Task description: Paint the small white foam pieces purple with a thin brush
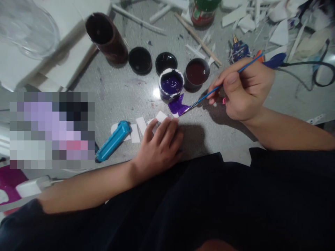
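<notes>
My right hand (244,89) pinches a thin blue paintbrush (209,93), its bristle end touching a small piece (179,106) coated in purple paint. At its lower edge that piece is still white, and the fingertips of my left hand (162,143) rest on or right beside it. The left fingers are spread, palm down. Several small white strips (141,124) lie under and beside these fingers. Just beyond the painted piece stands an open jar of purple paint (172,83) with a paint-smeared rim. To its right is a cup of dark reddish-brown liquid (197,72).
A blue box cutter (113,141) lies left of my left hand. Two black lids (140,60) and a dark brown tube-shaped container (107,38) are behind. White scraps (246,22), a wooden stick (196,38) and a green-lidded jar (204,12) fill the far side. A cable (300,64) runs right.
</notes>
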`<state>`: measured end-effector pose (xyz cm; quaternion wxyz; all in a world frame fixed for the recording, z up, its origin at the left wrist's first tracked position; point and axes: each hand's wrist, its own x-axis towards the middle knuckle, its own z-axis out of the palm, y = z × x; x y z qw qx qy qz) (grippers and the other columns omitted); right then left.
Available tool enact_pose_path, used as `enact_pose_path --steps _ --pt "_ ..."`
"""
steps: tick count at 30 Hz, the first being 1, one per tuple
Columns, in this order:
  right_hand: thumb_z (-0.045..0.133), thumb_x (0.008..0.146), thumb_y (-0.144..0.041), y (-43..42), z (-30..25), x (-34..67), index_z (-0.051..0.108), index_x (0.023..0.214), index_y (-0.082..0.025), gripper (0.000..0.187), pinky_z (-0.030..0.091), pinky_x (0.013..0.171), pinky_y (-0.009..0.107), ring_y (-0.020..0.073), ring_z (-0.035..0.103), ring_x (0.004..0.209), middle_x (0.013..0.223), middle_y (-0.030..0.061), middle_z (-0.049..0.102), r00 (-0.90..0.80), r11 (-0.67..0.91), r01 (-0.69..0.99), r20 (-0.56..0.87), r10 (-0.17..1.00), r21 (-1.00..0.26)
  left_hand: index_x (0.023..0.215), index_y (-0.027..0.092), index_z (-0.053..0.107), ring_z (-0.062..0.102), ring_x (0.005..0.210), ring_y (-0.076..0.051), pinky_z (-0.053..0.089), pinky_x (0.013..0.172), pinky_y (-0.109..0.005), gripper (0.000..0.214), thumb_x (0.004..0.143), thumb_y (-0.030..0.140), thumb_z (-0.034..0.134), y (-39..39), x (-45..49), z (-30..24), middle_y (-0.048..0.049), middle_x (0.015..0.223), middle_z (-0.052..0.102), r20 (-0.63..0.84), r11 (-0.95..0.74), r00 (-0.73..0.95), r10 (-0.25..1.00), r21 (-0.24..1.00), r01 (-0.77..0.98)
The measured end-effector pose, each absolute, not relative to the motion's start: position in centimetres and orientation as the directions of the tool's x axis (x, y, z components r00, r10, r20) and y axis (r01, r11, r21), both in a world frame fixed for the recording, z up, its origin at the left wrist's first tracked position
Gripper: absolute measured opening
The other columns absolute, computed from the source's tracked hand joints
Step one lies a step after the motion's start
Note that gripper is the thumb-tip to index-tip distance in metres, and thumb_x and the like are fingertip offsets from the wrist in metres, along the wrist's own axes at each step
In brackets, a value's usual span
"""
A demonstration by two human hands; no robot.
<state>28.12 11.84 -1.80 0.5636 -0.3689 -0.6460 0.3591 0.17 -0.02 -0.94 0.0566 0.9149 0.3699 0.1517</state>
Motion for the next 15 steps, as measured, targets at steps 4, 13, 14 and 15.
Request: enact_pose_path --steps 4,13,14,15 --pt "0.079 0.118 -0.049 11.88 -1.76 28.26 0.087 0.102 -0.022 0.032 0.057 0.045 0.014 0.0077 0.080 0.059 0.080 -0.0051 0.082 -0.116 0.458 0.061 0.449 0.886 -0.887 0.154 0.015 0.078 0.072 0.154 -0.042 0.051 0.134 -0.060 0.054 0.112 0.048 0.073 -0.06 0.11 -0.95 -0.0232 0.166 0.078 0.221 -0.710 0.674 0.704 0.238 0.663" --pt "0.078 0.119 -0.045 11.92 -1.77 28.26 0.088 0.102 -0.023 0.030 0.057 0.045 0.014 0.0069 0.080 0.059 0.079 -0.0049 0.082 -0.150 0.467 0.062 0.455 0.878 -0.882 0.151 0.015 0.079 0.072 0.154 -0.041 0.052 0.133 -0.059 0.051 0.111 0.047 0.075 -0.12 0.10 -0.93 -0.0229 0.165 0.078 0.221 -0.708 0.673 0.706 0.233 0.666" --pt "0.077 0.119 -0.044 11.90 -1.77 28.25 0.088 0.103 -0.023 0.029 0.057 0.046 0.014 0.0068 0.080 0.059 0.079 -0.0048 0.082 -0.149 0.465 0.062 0.452 0.879 -0.883 0.152 0.016 0.079 0.072 0.155 -0.042 0.052 0.134 -0.059 0.052 0.110 0.047 0.076 -0.15 0.08 -0.96 -0.0228 0.166 0.077 0.214 -0.706 0.673 0.708 0.241 0.666" --pt "0.078 0.119 -0.045 11.87 -1.76 28.20 0.088 0.103 -0.023 0.029 0.057 0.046 0.014 0.0071 0.080 0.058 0.079 -0.0048 0.082 -0.135 0.462 0.058 0.452 0.882 -0.885 0.152 0.016 0.079 0.071 0.156 -0.042 0.051 0.134 -0.060 0.053 0.110 0.048 0.077 -0.16 0.06 -0.99 -0.0227 0.167 0.077 0.210 -0.705 0.674 0.709 0.246 0.665"
